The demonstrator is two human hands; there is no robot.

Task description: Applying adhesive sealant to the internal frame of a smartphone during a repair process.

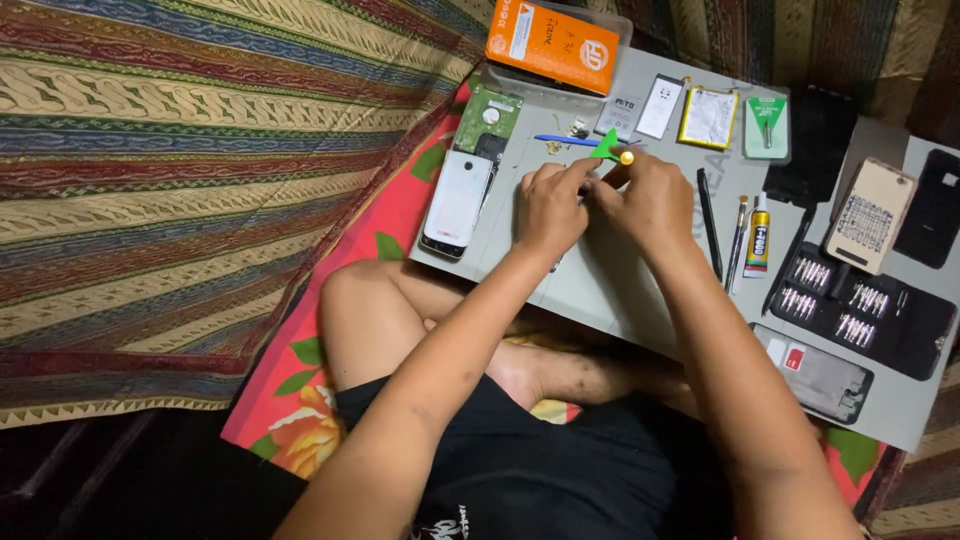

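Resting across the lap, grey surface (600,280) fills the centre-right of the frame | white phone (457,202) at its left edge | black bit case (868,308) at right | left hand (548,208) and right hand (650,200) meet at centre, fingers pinched on something too small to tell | green pick (607,148) just above them.

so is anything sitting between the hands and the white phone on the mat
Nothing visible. The white phone lies just beside the left hand, with bare grey mat between them; the right hand is beyond the left.
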